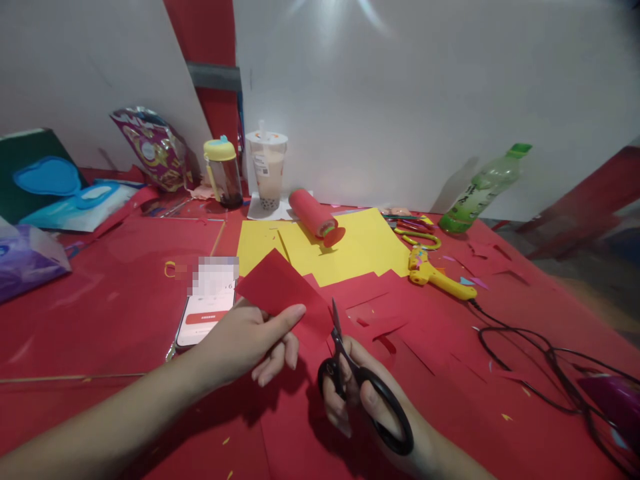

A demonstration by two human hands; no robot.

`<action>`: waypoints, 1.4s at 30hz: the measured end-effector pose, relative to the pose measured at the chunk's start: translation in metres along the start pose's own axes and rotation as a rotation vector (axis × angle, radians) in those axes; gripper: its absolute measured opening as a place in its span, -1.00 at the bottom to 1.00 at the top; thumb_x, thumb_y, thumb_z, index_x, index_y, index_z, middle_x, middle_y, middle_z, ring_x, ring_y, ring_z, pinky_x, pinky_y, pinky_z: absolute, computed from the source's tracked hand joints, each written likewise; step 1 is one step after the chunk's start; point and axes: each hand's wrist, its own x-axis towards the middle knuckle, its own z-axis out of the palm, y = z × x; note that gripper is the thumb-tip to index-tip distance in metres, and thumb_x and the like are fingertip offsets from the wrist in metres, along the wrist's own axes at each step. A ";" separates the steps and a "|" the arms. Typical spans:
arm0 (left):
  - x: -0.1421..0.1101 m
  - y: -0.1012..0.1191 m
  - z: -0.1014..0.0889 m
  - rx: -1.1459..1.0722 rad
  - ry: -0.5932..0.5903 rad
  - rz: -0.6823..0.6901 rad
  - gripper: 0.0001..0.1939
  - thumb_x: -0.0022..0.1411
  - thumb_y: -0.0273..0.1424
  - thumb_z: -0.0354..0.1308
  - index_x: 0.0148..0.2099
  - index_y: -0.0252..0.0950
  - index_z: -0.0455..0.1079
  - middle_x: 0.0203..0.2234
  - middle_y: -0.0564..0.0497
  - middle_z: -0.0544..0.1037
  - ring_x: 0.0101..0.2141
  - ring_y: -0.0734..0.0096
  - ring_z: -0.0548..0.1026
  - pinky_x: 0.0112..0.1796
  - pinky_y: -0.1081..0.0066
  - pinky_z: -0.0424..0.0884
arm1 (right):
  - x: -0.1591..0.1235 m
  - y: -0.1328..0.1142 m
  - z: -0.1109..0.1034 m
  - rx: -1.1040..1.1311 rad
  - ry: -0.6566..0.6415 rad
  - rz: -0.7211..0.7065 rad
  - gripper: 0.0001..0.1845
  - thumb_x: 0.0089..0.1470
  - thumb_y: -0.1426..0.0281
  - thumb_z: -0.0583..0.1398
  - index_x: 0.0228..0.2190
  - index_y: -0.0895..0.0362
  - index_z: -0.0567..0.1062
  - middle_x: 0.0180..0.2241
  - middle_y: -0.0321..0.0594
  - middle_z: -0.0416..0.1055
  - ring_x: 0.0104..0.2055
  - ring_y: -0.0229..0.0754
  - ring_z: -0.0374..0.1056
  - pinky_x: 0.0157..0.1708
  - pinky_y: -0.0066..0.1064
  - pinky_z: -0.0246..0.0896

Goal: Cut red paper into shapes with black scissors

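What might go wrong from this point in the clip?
First, the scissors are close to the left hand's thumb on the red paper, so a slip might nick it. Second, the glue gun lies beside the yellow paper; whether it is hot can't be seen, but dripping glue could mark the sheet. Third, a knock might spill the drink cup standing behind that sheet.

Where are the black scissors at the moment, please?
In the head view, the black scissors are just right of centre in the right hand, blades beside the red paper in the left hand.
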 end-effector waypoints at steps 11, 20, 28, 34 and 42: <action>0.000 0.000 0.001 0.021 0.030 0.007 -0.34 0.08 0.10 -0.13 -0.83 -0.24 0.21 -0.96 0.17 0.11 -0.82 0.57 0.10 -0.59 0.46 0.16 | 0.001 0.000 0.001 -0.024 0.022 0.000 -0.53 -0.03 -0.02 0.12 -0.46 0.08 0.09 -0.61 -0.44 0.13 -0.65 -0.42 0.01 -0.63 -0.55 -0.03; 0.000 0.000 -0.001 0.056 0.031 -0.003 -0.33 0.09 0.10 -0.13 -0.83 -0.24 0.21 -0.96 0.15 0.12 -0.81 0.55 0.12 -0.60 0.47 0.16 | 0.000 -0.006 0.003 -0.055 0.048 0.023 -0.51 -0.07 -0.05 0.14 -0.47 0.07 0.08 -0.62 -0.44 0.14 -0.69 -0.44 0.01 -0.68 -0.57 -0.05; -0.004 0.006 -0.010 0.223 0.007 0.031 -0.30 0.12 0.08 -0.18 -0.87 -0.24 0.15 -0.93 0.12 0.18 -0.78 0.55 0.20 -0.52 0.51 0.24 | 0.001 -0.003 0.002 -0.063 0.037 0.052 -0.49 -0.11 -0.05 0.16 -0.48 0.08 0.10 -0.67 -0.47 0.15 -0.74 -0.46 -0.01 -0.73 -0.60 -0.11; -0.006 0.010 -0.013 0.299 0.020 0.053 -0.32 0.14 0.02 -0.16 -0.88 -0.22 0.16 -0.93 0.11 0.21 -0.71 0.50 0.31 -0.46 0.56 0.26 | 0.000 -0.001 0.001 -0.043 0.027 0.054 -0.49 -0.11 -0.05 0.17 -0.48 0.09 0.10 -0.72 -0.50 0.14 -0.77 -0.47 -0.04 -0.74 -0.61 -0.13; -0.007 0.014 -0.020 0.335 -0.021 0.065 -0.32 0.14 -0.02 -0.13 -0.92 -0.20 0.10 -0.93 0.10 0.25 -0.66 0.48 0.38 -0.40 0.59 0.28 | 0.000 0.001 -0.001 -0.016 -0.003 0.088 -0.47 -0.14 -0.04 0.20 -0.49 0.07 0.08 -0.76 -0.55 0.10 -0.79 -0.50 -0.07 -0.76 -0.63 -0.12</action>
